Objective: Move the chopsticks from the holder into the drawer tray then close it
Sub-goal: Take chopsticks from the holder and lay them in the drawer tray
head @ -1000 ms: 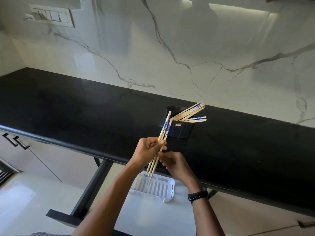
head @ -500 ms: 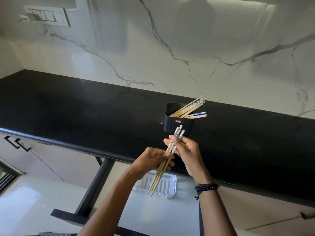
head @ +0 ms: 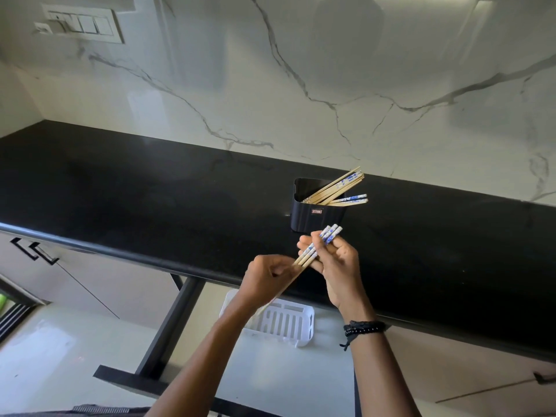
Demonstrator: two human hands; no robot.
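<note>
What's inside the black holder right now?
Several chopsticks lean out over the right rim of the holder. Their lower ends and the holder's bottom are hidden by its front wall.

Black countertop (head: pixel 150 191), marble backsplash (head: pixel 301 85)

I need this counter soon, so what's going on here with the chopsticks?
A person holds a small bundle of chopsticks in both hands above the front edge of the black counter. The left hand grips the plain lower ends and the right hand holds the blue-patterned tops. The other chopsticks lean in the black holder on the counter. Below, the drawer is open, with the white tray inside.
</note>
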